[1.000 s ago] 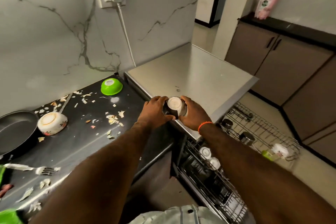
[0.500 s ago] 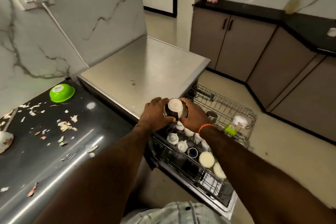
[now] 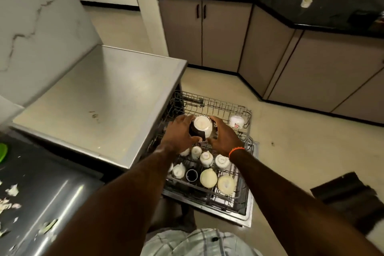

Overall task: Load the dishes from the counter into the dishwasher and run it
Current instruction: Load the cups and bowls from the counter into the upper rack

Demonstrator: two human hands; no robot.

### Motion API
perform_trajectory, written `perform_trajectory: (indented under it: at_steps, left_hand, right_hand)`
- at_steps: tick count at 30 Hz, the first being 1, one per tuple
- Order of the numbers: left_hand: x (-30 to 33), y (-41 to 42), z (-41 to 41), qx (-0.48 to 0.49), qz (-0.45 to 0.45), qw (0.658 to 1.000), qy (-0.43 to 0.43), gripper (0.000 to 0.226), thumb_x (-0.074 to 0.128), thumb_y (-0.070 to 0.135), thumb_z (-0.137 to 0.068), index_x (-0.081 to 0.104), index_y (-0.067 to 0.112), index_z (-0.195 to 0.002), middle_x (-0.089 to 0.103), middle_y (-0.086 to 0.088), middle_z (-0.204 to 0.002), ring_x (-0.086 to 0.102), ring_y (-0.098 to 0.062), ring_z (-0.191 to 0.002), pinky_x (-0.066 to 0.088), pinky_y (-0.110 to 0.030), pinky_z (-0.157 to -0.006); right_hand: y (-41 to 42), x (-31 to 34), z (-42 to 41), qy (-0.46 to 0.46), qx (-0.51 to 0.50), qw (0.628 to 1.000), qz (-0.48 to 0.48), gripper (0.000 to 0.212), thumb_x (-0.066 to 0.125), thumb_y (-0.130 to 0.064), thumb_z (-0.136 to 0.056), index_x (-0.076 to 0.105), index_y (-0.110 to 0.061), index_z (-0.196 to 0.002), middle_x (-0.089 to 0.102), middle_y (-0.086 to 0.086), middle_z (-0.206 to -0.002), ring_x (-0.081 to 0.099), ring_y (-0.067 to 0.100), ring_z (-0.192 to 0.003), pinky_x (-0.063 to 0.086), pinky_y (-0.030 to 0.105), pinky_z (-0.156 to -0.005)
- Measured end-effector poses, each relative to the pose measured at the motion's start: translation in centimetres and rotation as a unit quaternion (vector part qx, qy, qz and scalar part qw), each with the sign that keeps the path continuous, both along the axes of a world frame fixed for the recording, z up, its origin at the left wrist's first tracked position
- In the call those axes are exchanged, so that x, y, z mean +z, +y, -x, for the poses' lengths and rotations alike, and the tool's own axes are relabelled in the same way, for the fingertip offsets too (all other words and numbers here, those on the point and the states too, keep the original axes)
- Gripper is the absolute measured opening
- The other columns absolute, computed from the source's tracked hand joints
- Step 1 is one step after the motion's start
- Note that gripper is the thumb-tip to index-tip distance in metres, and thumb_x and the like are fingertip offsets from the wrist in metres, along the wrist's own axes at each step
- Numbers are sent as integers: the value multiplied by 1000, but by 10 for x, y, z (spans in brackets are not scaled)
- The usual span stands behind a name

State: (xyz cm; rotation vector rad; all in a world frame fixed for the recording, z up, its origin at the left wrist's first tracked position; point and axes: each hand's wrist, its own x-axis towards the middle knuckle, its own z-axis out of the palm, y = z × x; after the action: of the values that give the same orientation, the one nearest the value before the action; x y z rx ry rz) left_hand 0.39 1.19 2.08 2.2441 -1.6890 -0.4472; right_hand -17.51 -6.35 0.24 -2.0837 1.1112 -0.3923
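Observation:
An upside-down dark cup with a white base [image 3: 201,128] is held between both hands over the pulled-out dishwasher racks. My left hand [image 3: 180,134] grips its left side, my right hand [image 3: 223,137] with an orange wristband grips its right side. Below them the nearer wire rack [image 3: 241,191] carries several inverted white cups [image 3: 206,158] and two cream bowls [image 3: 208,177]. The farther rack [image 3: 214,107] holds a white flowered bowl [image 3: 236,121]. The steel dishwasher top [image 3: 99,97] lies to the left.
The black counter [image 3: 41,189] at lower left is littered with food scraps, with a green bowl [image 3: 3,151] at its edge. Grey cabinets [image 3: 224,33] under a black worktop line the far side. A dark mat [image 3: 349,197] lies on the floor at right.
Both hands have carried the cup from the edge of the steel top out over the open racks. The view has swung right, away from the counter.

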Motion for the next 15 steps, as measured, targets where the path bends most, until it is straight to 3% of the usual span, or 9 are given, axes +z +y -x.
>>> perform_trajectory:
  at_steps: [4, 11, 15]
  left_hand:
    - [-17, -42, 4, -39, -14, 999, 24, 89, 81, 48, -75, 40, 21, -148, 47, -9, -148, 41, -28, -137, 32, -47, -115]
    - [-61, -120, -9, -88, -62, 993, 50, 88, 81, 46, -77, 37, 20, -149, 48, -5, -148, 43, -24, -136, 30, -47, -117]
    - [-96, -157, -20, -106, -89, 988, 70, 87, 81, 46, -76, 38, 23, -148, 51, -4, -145, 44, -24, -135, 35, -48, -115]
  right_hand:
    - [-28, -16, 7, 13, -37, 999, -6, 81, 78, -19, -78, 40, -16, -149, 55, 9, -144, 53, 28, -129, 40, 33, -105]
    - [-78, -57, -2, 37, -95, 995, -25, 80, 73, -15, -81, 36, -14, -152, 53, 12, -145, 49, 29, -133, 41, 45, -112]
    - [-102, -89, -12, 31, -126, 989, -64, 84, 77, -12, -78, 35, -13, -151, 52, 17, -144, 48, 33, -132, 41, 45, -110]
